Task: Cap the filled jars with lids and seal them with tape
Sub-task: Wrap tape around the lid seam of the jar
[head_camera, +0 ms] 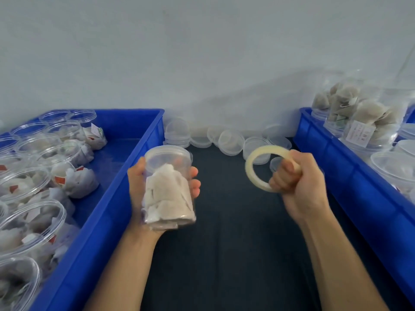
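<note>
A: Left hand [143,189] wraps the jar [169,187], held above the worktop [224,243] near its left side. Lid looks on — blurry though.

B: Right hand [298,182] is clamped on the tape [258,162]. Risk — a loose end would wrinkle the seal.

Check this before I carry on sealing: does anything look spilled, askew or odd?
Nothing looks spilled or damaged. Spare lids lie in a loose heap by the wall; the held jar and tape roll seem normal.
</note>
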Demonstrator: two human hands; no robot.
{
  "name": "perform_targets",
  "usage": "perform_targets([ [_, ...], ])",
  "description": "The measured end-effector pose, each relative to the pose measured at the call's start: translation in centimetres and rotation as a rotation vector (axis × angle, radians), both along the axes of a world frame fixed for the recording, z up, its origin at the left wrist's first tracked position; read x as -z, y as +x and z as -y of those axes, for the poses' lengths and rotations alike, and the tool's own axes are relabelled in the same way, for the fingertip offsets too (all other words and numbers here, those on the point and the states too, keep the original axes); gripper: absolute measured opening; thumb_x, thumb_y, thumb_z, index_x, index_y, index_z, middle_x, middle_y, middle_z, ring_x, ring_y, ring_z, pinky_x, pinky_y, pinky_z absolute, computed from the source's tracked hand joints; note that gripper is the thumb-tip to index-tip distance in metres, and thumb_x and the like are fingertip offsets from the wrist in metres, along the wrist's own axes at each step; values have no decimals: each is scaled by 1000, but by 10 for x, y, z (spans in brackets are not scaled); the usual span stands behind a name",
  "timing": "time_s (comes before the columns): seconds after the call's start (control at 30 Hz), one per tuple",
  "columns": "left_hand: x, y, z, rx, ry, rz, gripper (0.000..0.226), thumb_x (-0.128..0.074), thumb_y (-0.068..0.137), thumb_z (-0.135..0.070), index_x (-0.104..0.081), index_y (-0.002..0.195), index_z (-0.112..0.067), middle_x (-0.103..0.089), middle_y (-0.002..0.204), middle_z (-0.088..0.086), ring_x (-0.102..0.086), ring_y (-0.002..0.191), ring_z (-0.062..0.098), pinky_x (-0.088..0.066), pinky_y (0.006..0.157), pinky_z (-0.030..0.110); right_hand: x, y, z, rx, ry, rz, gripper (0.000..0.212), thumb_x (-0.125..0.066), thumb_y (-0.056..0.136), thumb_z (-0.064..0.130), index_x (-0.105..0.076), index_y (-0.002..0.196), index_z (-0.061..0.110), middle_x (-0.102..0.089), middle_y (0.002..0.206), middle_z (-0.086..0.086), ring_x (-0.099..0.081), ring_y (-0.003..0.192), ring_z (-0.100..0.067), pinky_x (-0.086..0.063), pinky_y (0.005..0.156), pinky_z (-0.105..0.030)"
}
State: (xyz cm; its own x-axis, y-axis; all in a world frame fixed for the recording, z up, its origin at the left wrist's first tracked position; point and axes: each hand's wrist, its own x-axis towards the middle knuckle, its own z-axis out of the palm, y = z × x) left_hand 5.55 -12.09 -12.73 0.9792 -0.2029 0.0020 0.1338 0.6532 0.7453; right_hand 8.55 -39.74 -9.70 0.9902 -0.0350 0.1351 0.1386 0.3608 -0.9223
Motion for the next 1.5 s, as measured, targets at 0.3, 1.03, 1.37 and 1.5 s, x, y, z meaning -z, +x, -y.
perform_targets([
  [0.3,6,-4,33,65,259,-83,96,-91,56,-78,-81,117,-5,-75,113,30,-77,100,40,-65,86,50,27,4,-32,62,-579,139,66,-68,94,50,-38,68,-3,-30,63,-7,-28,58,-16,-25,53,-29],
  [1.03,-6,-4,42,-268,603,58,64,-79,70,-65,-69,112,-19,-67,120,32,-65,115,56,-49,105,73,58,8,-44,22,-1255,267,36,-61,92,37,-50,65,17,-53,65,1,-50,61,-17,-45,52,-37],
  [1.37,-2,-4,41,-221,540,36,82,-78,69,-61,-63,124,-3,-66,114,37,-66,102,42,-52,94,59,58,8,-47,-7,-1217,324,16,-61,97,24,-69,84,19,-61,84,6,-56,83,-13,-52,78,-41],
  [1.5,0,-1,41,-286,597,51,61,-75,69,-60,-69,109,-15,-71,110,25,-69,104,46,-53,99,64,41,0,-48,121,-1031,302,26,-49,107,33,-72,119,29,-69,109,13,-61,105,-9,-50,94,-37],
])
